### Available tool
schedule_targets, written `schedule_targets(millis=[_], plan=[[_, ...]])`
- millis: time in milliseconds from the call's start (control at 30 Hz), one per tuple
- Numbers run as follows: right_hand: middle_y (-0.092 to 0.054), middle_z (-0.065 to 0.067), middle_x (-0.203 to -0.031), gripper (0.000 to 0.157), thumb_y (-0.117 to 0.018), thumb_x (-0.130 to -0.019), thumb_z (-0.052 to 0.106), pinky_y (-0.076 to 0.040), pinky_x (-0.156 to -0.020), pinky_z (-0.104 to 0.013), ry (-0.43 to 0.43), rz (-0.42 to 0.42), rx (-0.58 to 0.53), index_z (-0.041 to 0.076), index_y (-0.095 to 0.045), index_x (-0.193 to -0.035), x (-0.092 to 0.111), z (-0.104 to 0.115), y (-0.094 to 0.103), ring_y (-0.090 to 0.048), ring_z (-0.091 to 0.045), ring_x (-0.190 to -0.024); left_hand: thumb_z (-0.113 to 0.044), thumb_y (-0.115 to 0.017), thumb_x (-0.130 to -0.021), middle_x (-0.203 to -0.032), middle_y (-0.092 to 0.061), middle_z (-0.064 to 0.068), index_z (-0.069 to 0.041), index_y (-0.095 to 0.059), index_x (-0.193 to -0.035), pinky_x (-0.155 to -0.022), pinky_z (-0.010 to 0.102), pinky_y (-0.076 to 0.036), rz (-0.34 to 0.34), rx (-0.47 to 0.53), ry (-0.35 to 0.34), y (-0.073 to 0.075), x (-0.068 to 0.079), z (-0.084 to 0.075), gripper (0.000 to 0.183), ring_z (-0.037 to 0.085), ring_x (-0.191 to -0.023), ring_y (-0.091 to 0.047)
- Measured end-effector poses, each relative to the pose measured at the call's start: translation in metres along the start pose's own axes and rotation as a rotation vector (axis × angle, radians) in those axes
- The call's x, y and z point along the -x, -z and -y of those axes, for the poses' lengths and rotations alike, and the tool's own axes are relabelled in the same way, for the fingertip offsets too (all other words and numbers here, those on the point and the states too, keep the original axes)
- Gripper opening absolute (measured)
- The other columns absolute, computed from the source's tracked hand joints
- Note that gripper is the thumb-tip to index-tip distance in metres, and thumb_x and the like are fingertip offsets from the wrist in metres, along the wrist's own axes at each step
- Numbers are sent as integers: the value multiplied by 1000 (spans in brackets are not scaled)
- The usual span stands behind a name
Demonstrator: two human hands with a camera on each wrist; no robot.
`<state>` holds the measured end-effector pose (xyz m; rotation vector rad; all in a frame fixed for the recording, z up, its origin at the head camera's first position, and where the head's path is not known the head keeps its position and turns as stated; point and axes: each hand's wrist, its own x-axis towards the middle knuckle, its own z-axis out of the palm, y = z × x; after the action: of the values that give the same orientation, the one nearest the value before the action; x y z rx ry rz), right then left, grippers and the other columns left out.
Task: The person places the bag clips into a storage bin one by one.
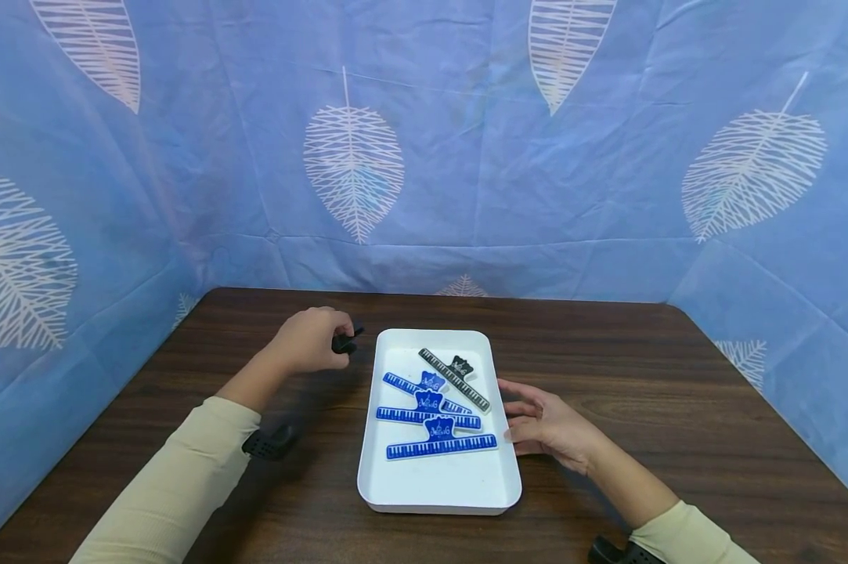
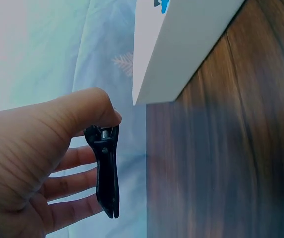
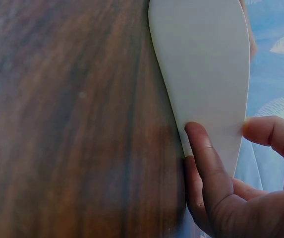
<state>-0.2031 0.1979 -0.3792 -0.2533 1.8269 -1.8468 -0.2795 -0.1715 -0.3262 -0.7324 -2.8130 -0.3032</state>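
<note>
A black spring clip (image 2: 107,171) is pinched between the thumb and fingers of my left hand (image 1: 312,340), above the table just left of the white tray (image 1: 441,487). Seen edge-on in the left wrist view, it shows its spring near the thumb, with its jaws pointing down in that view. My right hand (image 1: 553,429) touches the tray's right side, its fingers spread along the wall and one fingertip at the rim in the right wrist view. Inside the tray lie three blue piano-key clips (image 1: 441,447), partly overlapping, and a black piano-key clip (image 1: 452,378) slanting behind them.
The tray stands on a dark wood-grain table (image 1: 607,345). Blue cloth (image 1: 438,172) with white leaf prints hangs behind the table and along both sides. A black band (image 1: 272,443) sits on the left wrist.
</note>
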Motion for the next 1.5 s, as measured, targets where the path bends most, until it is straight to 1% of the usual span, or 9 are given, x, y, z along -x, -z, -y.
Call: schedule_targets(millis=[133, 400, 567, 767, 1000, 1200, 1367, 1500], plan=[[-36, -28, -128, 80, -62, -75, -2, -46, -78, -48, 1, 2, 1, 11, -17, -140, 0, 0, 0, -54, -36, -101, -28, -72, -63, -77, -56, -4, -15, -62, -84, -58, 29, -43, 11, 0, -23, 1, -3, -6, 27, 12, -66, -47], [-37, -28, -127, 80, -63, -75, -2, -47, -77, -48, 8, -2, 5, 10, -17, -140, 0, -1, 1, -55, -36, -100, -27, -72, -64, -80, -57, -4, -16, -62, -85, -59, 30, -44, 8, 3, -63, 2, -8, -17, 26, 12, -68, -48], [-37, -28, -127, 80, -62, -75, -3, -46, -77, -48, 9, 6, -1, 10, -17, -140, 0, -1, 1, -55, -36, -101, -29, -72, -63, -82, -57, -3, -15, -63, -86, -59, 29, -45, 13, -11, -69, 2, -12, -24, 28, 13, -70, -49], [-37, -29, -127, 80, -62, -75, -3, -46, -77, -49, 11, -2, 5, 10, -18, -140, 0, -1, 0, -55, -36, -100, -32, -72, -64, -83, -57, -5, -17, -62, -86, -57, 26, -45, 38, -31, -67, 0, -19, -34, 29, 12, -70, -48], [-36, -28, -128, 79, -62, -75, -3, -46, -77, -48, 6, -5, 6, 10, -18, -140, 0, -1, 1, -55, -36, -100, -33, -72, -62, -82, -57, -6, -18, -63, -86, -58, 26, -44, 53, -35, -77, -1, -28, -49, 29, 11, -70, -48], [-37, -28, -128, 80, -62, -75, -3, -46, -77, -48, 11, -1, 10, 10, -18, -140, 0, -2, 1, -55, -36, -100, -34, -72, -62, -82, -57, -6, -18, -63, -87, -57, 23, -43, 93, -33, -69, -3, -36, -60, 30, 10, -69, -48], [-36, -28, -128, 79, -61, -75, -3, -46, -77, -48, 14, 4, 4, 11, -18, -140, 0, -2, 2, -55, -36, -101, -34, -73, -63, -83, -58, -7, -19, -63, -88, -56, 22, -42, 128, -24, -74, -9, -41, -64, 31, 8, -68, -48], [-36, -28, -129, 79, -61, -75, -3, -46, -77, -48, 15, 4, 1, 11, -19, -140, 0, -2, 2, -55, -35, -100, -32, -74, -62, -83, -59, -8, -19, -63, -88, -59, 23, -43, 144, -7, -74, -14, -45, -67, 30, 8, -69, -48]])
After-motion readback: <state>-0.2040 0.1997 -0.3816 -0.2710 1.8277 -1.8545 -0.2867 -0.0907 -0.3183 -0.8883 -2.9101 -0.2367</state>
